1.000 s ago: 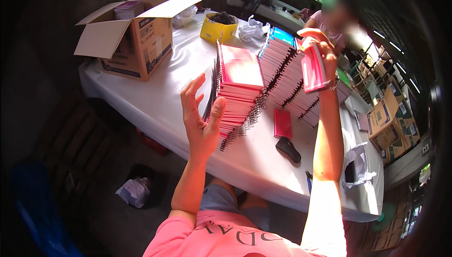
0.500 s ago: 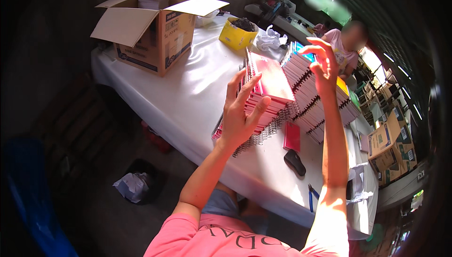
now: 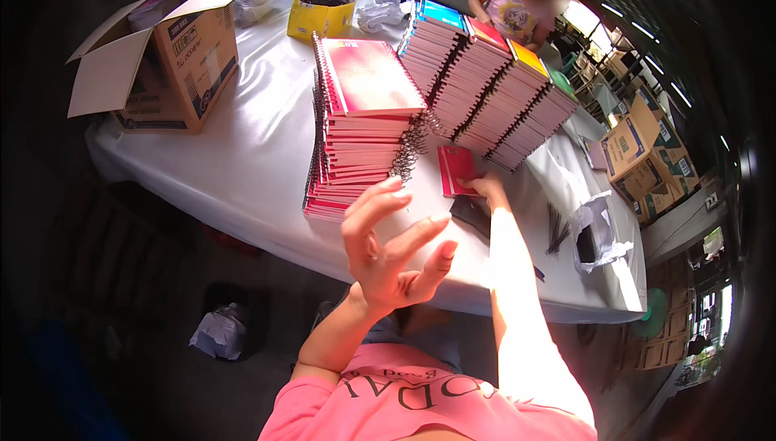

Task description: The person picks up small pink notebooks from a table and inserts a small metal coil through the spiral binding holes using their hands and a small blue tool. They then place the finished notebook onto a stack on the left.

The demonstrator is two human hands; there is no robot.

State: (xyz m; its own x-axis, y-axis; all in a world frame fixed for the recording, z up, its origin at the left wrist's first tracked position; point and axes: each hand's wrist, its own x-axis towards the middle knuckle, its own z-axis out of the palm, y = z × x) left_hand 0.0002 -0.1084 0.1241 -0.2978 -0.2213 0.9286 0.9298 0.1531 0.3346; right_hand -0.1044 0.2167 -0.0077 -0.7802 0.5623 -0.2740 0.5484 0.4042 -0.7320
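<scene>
My left hand [image 3: 388,251] is raised in front of a tall stack of red spiral notebooks [image 3: 368,77], fingers apart and slightly bent, holding nothing. Loose wire coils stick out along that stack's right side. On the white-covered table, a small red notebook [image 3: 453,164] lies to the right of the stack. My right hand [image 3: 488,186] closes on its lower right corner, thumb on the cover. Just below the notebook is a dark oblong object [image 3: 470,213], partly hidden by my right forearm.
Tall rows of spiral notebooks [image 3: 485,89] with blue, red and yellow covers stand behind. Toward the back are a yellow container [image 3: 322,19] and crumpled plastic [image 3: 381,14]. An open carton [image 3: 190,69] sits at left. Black wires [image 3: 556,231] lie at right. Another person [image 3: 517,8] sits beyond.
My right hand has come down from the tall notebook rows to the small red notebook and taken its corner. My left hand has left the red stack's side. The view has shifted.
</scene>
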